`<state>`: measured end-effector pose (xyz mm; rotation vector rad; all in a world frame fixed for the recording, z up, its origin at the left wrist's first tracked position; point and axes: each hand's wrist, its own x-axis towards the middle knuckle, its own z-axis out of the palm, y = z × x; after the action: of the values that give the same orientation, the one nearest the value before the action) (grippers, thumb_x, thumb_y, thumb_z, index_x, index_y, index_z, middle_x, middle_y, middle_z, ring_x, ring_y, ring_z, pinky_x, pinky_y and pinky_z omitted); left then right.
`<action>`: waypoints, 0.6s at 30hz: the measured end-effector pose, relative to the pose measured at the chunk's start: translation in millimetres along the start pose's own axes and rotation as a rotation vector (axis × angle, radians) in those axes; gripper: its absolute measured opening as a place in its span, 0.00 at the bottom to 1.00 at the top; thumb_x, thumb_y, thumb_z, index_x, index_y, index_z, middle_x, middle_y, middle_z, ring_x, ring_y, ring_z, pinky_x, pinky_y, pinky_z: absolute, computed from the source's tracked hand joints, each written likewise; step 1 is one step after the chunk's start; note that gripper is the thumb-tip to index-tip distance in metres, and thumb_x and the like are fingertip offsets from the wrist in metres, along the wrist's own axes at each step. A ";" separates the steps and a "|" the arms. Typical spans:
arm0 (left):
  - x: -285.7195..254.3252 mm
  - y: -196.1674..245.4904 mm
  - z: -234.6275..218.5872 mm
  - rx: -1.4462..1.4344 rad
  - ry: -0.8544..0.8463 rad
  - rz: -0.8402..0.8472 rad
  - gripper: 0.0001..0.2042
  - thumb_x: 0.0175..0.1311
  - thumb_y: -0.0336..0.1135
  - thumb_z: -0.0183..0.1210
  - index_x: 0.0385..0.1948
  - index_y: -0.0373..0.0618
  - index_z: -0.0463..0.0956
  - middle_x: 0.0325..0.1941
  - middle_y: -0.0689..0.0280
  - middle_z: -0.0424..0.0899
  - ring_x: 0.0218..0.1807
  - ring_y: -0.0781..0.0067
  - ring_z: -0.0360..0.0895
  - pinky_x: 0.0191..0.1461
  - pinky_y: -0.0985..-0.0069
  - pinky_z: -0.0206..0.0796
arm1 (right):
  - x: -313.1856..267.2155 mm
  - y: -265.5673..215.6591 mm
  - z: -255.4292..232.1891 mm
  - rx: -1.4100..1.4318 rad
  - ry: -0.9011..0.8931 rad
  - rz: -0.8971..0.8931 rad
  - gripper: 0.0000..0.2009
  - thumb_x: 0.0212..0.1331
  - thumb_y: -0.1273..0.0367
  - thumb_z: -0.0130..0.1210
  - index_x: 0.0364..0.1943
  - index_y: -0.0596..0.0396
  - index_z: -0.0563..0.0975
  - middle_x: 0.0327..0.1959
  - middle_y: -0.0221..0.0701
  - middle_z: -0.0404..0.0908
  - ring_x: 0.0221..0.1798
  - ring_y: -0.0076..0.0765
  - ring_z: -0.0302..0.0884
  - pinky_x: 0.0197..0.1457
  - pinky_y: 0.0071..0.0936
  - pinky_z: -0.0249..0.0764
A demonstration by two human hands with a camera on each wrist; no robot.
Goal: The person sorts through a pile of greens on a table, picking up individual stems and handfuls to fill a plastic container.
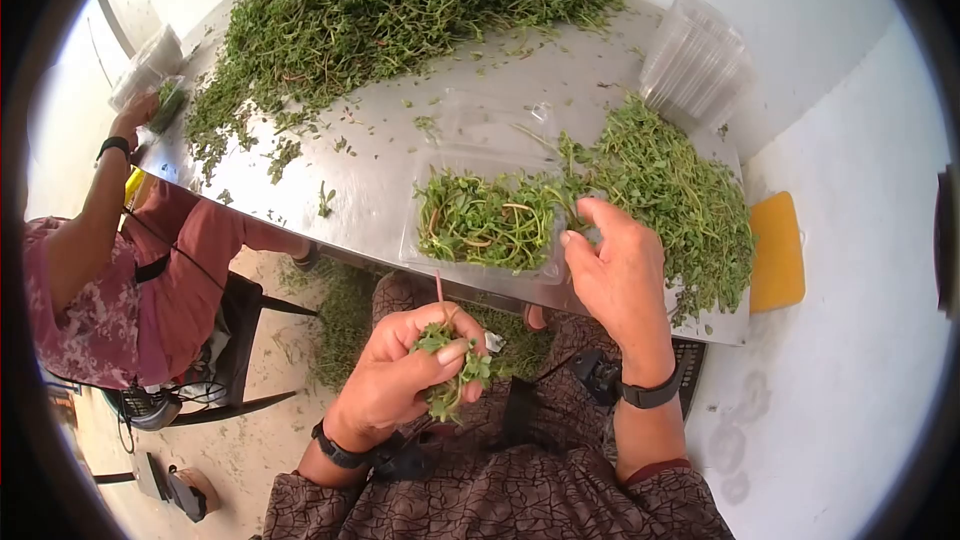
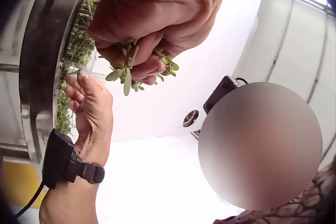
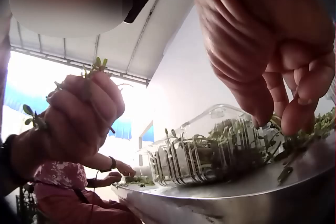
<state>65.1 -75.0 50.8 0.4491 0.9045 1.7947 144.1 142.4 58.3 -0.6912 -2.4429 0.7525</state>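
Observation:
My left hand (image 1: 415,365) grips a small bunch of purslane (image 1: 455,370) in front of my lap, its fingers curled round the stems. Leaves poke out past the fingers in the left wrist view, and a reddish stem sticks up. My right hand (image 1: 625,260) is at the right end of an open clear plastic clamshell box (image 1: 408,240), beside the loose purslane pile (image 1: 680,200). Its bent fingers (image 3: 299,113) are among the sprigs, a thin stem showing between them. Purslane (image 1: 490,220) fills the box, its lid (image 1: 480,115) tipped back on the metal table.
A large purslane heap (image 1: 400,20) covers the table's (image 1: 370,160) far side. Stacked clear boxes (image 1: 695,60) stand at the back right by the wall. At left a seated person (image 1: 110,270) handles another box (image 1: 168,105). A yellow panel (image 1: 775,250) is beyond the table's right edge.

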 end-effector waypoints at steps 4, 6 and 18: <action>1.1 -1.4 -6.8 -0.114 -0.054 0.069 0.10 0.68 0.32 0.55 0.40 0.32 0.75 0.31 0.62 0.80 0.30 0.76 0.79 0.33 0.80 0.70 | 7.1 7.1 8.5 -0.027 -0.006 -0.002 0.06 0.55 0.73 0.59 0.35 0.61 0.80 0.30 0.44 0.82 0.28 0.48 0.81 0.35 0.40 0.75; 1.7 -1.4 -7.5 -0.127 -0.052 0.072 0.10 0.68 0.32 0.55 0.41 0.32 0.75 0.31 0.61 0.80 0.30 0.76 0.80 0.33 0.80 0.71 | 7.4 9.1 6.5 -0.005 0.036 0.017 0.05 0.56 0.73 0.58 0.33 0.61 0.80 0.29 0.43 0.81 0.28 0.49 0.80 0.35 0.41 0.74; 3.1 -5.2 -8.0 -0.176 -0.056 0.085 0.10 0.67 0.32 0.56 0.40 0.33 0.74 0.34 0.60 0.81 0.30 0.76 0.81 0.29 0.81 0.70 | 6.8 8.3 -28.0 0.408 0.213 0.207 0.04 0.63 0.75 0.55 0.33 0.64 0.77 0.24 0.26 0.78 0.21 0.16 0.72 0.25 0.18 0.71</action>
<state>61.8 -74.2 41.3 0.4278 0.6906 1.9115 157.8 162.7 75.6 -0.8186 -1.9622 1.1533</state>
